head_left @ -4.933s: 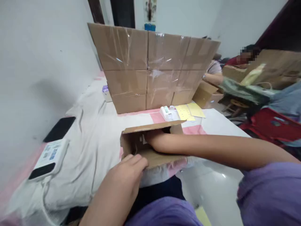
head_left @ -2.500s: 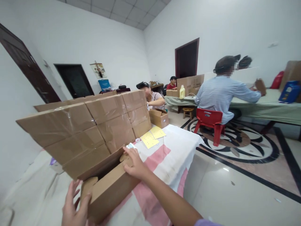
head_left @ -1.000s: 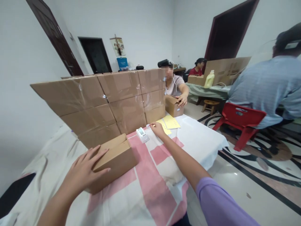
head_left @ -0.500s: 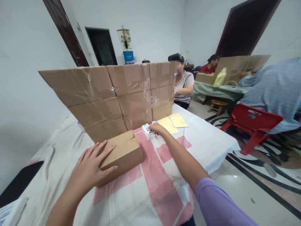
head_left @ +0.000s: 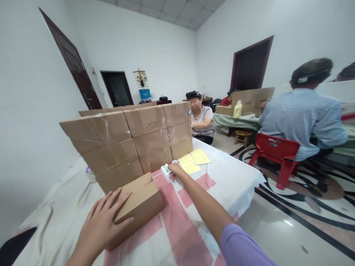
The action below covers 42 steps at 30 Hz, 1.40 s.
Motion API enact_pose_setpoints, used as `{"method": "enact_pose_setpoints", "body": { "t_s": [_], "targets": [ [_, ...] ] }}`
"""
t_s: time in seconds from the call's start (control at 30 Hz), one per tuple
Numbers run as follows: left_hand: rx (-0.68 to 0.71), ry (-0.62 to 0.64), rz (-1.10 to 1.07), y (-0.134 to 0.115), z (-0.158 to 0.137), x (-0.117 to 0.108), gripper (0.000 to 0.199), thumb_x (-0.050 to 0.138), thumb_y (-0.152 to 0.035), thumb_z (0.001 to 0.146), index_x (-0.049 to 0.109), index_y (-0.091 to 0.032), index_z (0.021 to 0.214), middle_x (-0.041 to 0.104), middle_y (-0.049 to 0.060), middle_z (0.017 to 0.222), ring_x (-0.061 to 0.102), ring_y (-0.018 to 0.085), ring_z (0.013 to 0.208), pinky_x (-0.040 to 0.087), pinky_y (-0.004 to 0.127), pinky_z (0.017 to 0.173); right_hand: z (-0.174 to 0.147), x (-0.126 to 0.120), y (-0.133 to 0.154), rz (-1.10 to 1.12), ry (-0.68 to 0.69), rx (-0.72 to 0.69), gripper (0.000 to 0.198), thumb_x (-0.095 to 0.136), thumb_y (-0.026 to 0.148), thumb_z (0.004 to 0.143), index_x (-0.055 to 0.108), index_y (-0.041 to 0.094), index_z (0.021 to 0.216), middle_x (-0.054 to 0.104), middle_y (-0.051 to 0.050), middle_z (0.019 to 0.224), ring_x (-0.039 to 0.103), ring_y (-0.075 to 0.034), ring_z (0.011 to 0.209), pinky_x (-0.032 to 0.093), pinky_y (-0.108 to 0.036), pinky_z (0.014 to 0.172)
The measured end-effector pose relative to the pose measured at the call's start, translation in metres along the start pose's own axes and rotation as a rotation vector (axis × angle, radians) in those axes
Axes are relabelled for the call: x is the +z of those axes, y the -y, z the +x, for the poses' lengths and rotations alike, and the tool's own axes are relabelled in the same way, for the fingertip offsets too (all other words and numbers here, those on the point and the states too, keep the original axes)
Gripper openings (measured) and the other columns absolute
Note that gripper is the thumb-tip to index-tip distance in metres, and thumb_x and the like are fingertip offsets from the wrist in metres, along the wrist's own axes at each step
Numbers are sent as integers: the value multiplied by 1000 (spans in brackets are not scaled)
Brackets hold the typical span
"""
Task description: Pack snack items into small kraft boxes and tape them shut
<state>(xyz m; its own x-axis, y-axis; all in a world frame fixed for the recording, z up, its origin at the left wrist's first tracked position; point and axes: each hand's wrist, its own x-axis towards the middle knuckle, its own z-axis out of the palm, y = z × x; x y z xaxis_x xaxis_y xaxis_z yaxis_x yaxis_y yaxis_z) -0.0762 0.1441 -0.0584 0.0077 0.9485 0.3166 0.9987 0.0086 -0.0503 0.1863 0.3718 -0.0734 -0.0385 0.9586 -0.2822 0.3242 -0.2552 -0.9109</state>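
Observation:
My left hand (head_left: 104, 218) rests on a closed brown cardboard box (head_left: 142, 197), fingers spread across its top and thumb along the near side. Farther out, my right hand (head_left: 175, 170) reaches to a small white container (head_left: 165, 173) with something pale green in it. The fingers of that hand are bent together at the container's right side; what they hold, if anything, is too small to make out. Just beyond is a small round white item (head_left: 175, 162), partly covered by the hand. Yellow sheets (head_left: 190, 163) with small dark marks lie to the right of it.
A wall of taped cardboard boxes (head_left: 149, 136) stands along the table's far left side. A pink-and-white cloth (head_left: 180, 221) covers the table. Behind the boxes sits a person (head_left: 203, 116); another (head_left: 307, 114) sits at right on a red chair (head_left: 277, 147).
The view has tilted up and turned right, showing the ceiling and more of the person at right. My left hand stays on the box; my right hand stays at the white container.

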Motion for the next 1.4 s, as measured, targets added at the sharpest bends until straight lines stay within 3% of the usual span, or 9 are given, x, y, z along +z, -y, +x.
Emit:
{"method": "enact_pose_setpoints", "body": {
  "t_s": [0.33, 0.53, 0.8, 1.13, 1.4],
  "targets": [
    [-39, 56, 17, -11, 0, -18, 72, 59, -58, 80, 51, -37, 148, 41, 1, 162, 37, 32, 148, 30, 49, 120, -7, 4, -26, -77, -67, -95, 17, 59, 28, 89, 65, 13, 84, 59, -1, 53, 58, -15, 44, 45, -21, 46],
    [-31, 57, 39, -7, 3, -14, 73, 58, -60, 80, 51, -36, 148, 42, 2, 162, 39, 32, 147, 31, 50, 119, -5, 7, -33, -116, -107, -128, 24, 58, 32, 91, 67, 13, 79, 60, -2, 50, 60, -17, 45, 44, -23, 49],
    [-37, 57, 25, -8, 3, -14, 72, 58, -59, 80, 50, -36, 149, 42, 1, 161, 38, 32, 148, 31, 50, 119, -13, 12, -43, -183, -305, -246, 33, 63, 25, 89, 57, 19, 57, 67, -9, 63, 67, -21, 71, 36, -25, 59],
    [-67, 112, 33, -19, 1, -28, 72, 58, -57, 81, 48, -36, 150, 38, 0, 164, 34, 31, 150, 28, 49, 121, -20, 18, -54, -83, -373, -336, 41, 57, 15, 83, 39, 22, 47, 46, 0, 50, 48, -15, 56, 25, -27, 56],
    [-59, 66, 11, -18, 0, -25, 72, 60, -55, 81, 50, -35, 149, 41, 2, 162, 35, 31, 149, 29, 48, 120, -21, 17, -66, 80, -336, -376, 35, 54, 15, 80, 37, 22, 50, 44, 3, 49, 47, -13, 56, 28, -24, 54]
  ]
}}
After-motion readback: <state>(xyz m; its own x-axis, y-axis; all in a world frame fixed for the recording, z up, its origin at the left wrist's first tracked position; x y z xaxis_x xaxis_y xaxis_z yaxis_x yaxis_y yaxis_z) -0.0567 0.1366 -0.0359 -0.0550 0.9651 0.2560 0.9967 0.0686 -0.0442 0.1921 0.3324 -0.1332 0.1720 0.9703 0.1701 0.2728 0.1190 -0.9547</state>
